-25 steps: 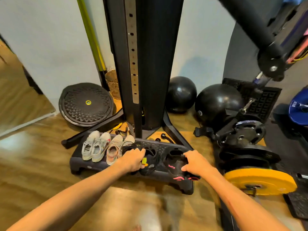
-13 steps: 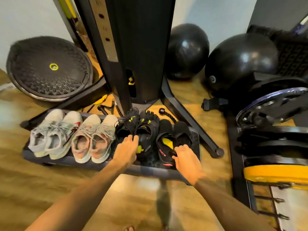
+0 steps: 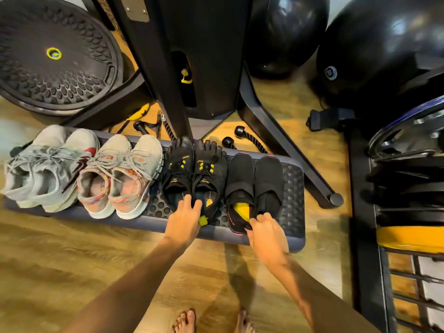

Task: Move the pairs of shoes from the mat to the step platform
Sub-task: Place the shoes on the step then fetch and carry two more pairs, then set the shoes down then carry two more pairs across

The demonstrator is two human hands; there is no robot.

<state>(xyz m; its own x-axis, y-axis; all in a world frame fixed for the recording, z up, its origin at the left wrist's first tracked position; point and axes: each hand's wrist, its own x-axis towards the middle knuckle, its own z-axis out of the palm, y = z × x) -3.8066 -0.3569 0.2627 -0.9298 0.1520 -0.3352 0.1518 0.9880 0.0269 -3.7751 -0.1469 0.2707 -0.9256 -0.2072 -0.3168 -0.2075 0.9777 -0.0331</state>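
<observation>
Four pairs on step platform (image 3: 292,212); left hand (image 3: 183,221) fingers pinch toe shoes (image 3: 194,174) heels, right hand (image 3: 265,228) fingers pinch black slip-ons (image 3: 254,183) heel.

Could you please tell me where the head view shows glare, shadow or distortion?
Head view: glare streaks the black exercise balls; the person's shadow falls on the wooden floor below the step platform; wide-angle distortion bows the edges; the floor at left looks smeared.

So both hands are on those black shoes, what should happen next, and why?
Probably let go and draw back: the left hand grips the black toe shoes with yellow trim, the right hand the plain black slip-on shoes, and both pairs already sit on the dark studded step platform.
</observation>
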